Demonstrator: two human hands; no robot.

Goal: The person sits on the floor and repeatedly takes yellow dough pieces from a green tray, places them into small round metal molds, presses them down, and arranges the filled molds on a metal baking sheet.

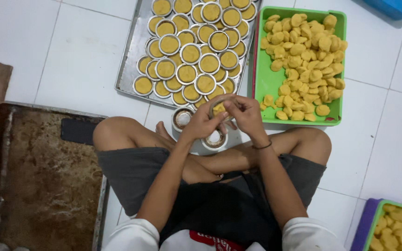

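- While cupped around a small round metal mould (217,108), left hand (202,123) curled with fingers closed on its rim, just below the near end of the metal baking tray (127,65).
- Right hand (245,114) bent over the same mould, fingertips pressed onto the yellow dough inside it, thumb and fingers nearly closed.
- Crowded with filled moulds (190,53) on the baking tray, stacked in overlapping rows.
- Right of the baking tray, touching its edge: green plastic tray (268,81) heaped with yellow dough pieces (305,51).
- Just below the baking tray, on the white tiled floor (84,60): two empty moulds (182,118), one under the hands.
- Far left of the baking tray: rusty brown tray (43,181).
- Lower right, well apart from the baking tray: second green tray (398,227) of dough pieces.
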